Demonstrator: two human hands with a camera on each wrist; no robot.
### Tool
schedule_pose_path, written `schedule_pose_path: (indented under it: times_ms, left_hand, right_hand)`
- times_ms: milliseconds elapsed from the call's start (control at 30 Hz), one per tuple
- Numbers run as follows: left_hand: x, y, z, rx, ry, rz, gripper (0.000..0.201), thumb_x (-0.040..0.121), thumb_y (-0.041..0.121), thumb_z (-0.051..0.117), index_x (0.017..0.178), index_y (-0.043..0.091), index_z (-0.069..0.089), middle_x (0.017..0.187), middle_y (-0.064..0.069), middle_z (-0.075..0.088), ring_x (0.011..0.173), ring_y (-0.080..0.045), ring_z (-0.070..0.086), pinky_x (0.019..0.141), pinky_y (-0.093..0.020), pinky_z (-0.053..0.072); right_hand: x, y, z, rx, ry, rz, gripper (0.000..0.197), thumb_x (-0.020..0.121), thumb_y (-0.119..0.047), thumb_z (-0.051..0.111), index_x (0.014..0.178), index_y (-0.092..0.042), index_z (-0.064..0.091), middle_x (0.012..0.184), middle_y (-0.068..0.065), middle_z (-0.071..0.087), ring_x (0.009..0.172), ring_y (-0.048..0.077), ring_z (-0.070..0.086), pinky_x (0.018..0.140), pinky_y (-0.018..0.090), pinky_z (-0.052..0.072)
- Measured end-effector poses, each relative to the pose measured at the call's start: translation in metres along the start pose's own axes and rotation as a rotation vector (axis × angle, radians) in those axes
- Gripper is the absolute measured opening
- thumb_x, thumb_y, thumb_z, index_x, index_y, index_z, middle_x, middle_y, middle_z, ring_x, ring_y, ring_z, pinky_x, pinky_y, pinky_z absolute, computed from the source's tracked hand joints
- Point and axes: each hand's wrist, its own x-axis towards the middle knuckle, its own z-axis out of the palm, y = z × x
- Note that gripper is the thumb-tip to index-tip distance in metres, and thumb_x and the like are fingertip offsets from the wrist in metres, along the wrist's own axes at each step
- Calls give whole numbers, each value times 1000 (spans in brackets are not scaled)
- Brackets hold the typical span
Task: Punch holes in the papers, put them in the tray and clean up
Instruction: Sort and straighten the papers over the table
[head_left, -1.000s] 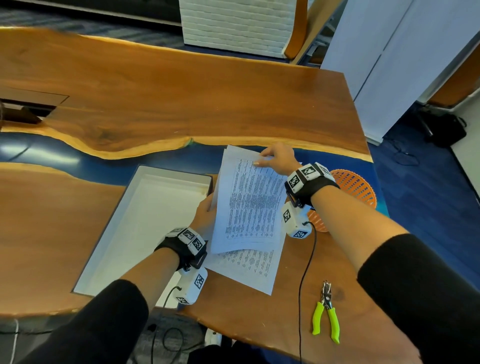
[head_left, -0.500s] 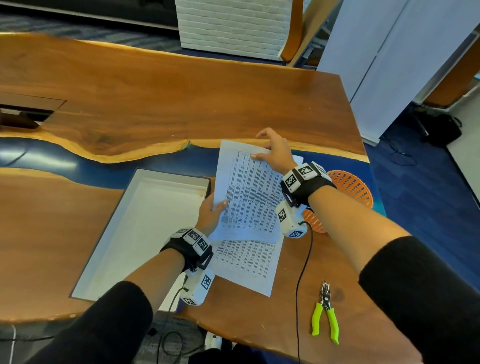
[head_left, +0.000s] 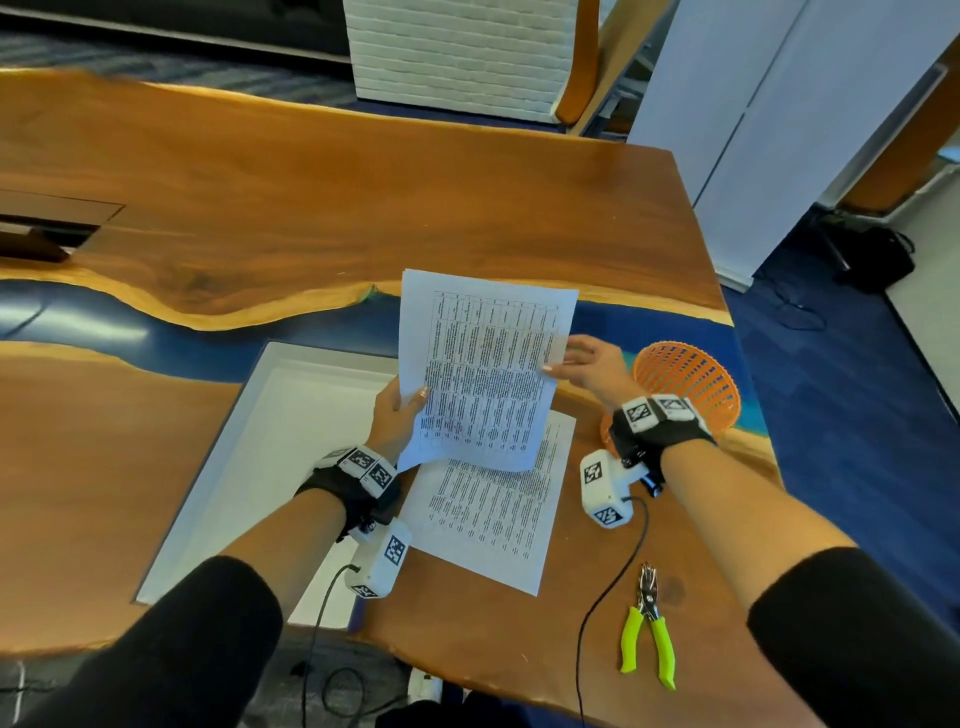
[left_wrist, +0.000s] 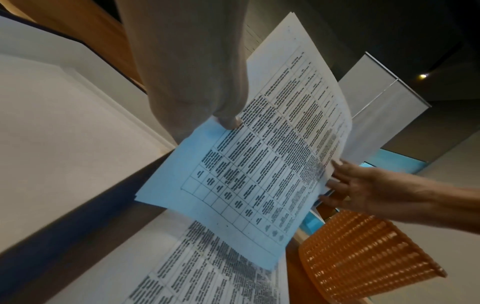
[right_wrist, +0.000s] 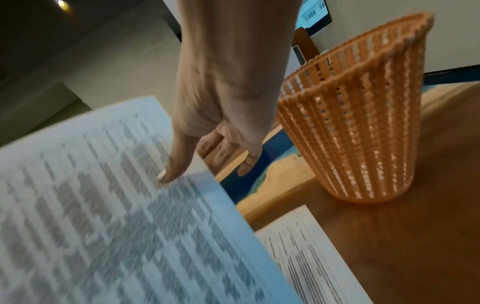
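Observation:
A printed sheet (head_left: 483, 374) hangs tilted above the table, raised between both hands. My left hand (head_left: 413, 400) pinches its left edge, thumb (left_wrist: 228, 121) on the printed face. My right hand (head_left: 558, 361) holds the right edge, thumb (right_wrist: 168, 172) on top and fingers spread behind. A second printed sheet (head_left: 493, 514) lies flat on the wood under the first. Left of both sheets, a white tray (head_left: 291, 415) shows nothing inside. Green-handled hole-punch pliers (head_left: 648, 629) lie on the table near its front edge, right of the papers.
An orange mesh basket (head_left: 685, 384) stands close behind my right wrist, by the table's right edge. Wrist-camera cables hang over the front edge. The far half of the wooden table (head_left: 363, 208) is bare wood. White cabinets stand beyond the right edge.
The top sheet has come up off the table. My right hand slid from its far top edge to its right edge, while the left hand kept hold of the left edge.

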Motion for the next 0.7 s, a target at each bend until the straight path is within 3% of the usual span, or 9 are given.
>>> schedule_pose_path:
  times_ms: [100,167,300,367,467,533,600,633,700]
  left_hand:
    - [1,4,12,8,-16,38,32,98,-3,41,129,1,47,100,0,62,74,5,69,58,-13,54]
    - [2,4,17,45,-3,86,33,97,-4,41,129,2,46,104,-2,62,80,6,68,66,-16,56]
    - [8,4,17,97,-6,85,38,95,0,50,132,-5,48,123,-18,60,97,-4,64,90,-37,54]
    - [10,-2,15,124,-9,92,41,93,0,53,133,-5,46,125,-20,59,99,-7,63,89,-32,54]
    - [9,-10,13,169,-35,119,46,90,4,58,133,-5,46,126,-16,58,98,1,65,83,-16,54]
    - [7,-14,13,217,-50,106,43,91,2,57,133,-4,48,128,-18,57,104,-8,64,88,-20,53]
    - [7,-13,14,248,-60,88,40,92,1,56,131,-2,50,126,-19,59,109,-25,62,95,-36,51]
    - [8,-12,14,255,-56,84,39,91,3,58,129,-2,52,124,-19,61,108,-27,62,96,-41,50]
    - [11,-8,13,286,-31,89,36,92,7,58,126,-2,54,118,-17,64,97,-16,66,92,-39,52]
  right_hand:
    - [-4,21,16,74,27,46,38,78,3,68,114,1,59,111,11,67,95,23,67,74,29,59]
    - [-6,28,22,117,82,44,35,81,-2,66,115,2,58,120,21,62,104,32,63,85,43,55]
    - [-11,30,25,172,121,39,34,80,-3,67,114,0,60,117,22,64,106,34,63,92,50,51]
    - [-13,30,25,150,118,36,36,79,-1,68,115,1,60,119,21,63,107,32,62,94,49,50]
    - [-17,35,26,85,91,38,41,81,5,64,121,2,55,124,20,59,109,25,57,97,44,47]
    - [-16,41,26,28,84,31,37,85,3,60,122,2,53,126,21,57,112,26,55,100,47,45]
    - [-11,44,25,-18,101,37,33,88,-1,58,120,1,55,125,21,59,114,33,57,100,54,44]
    - [-8,44,25,-48,113,42,31,88,-2,58,119,0,56,123,21,60,112,35,58,98,55,45]
    - [1,42,23,-99,113,42,30,88,-5,59,117,1,58,120,22,62,109,36,60,96,56,47]
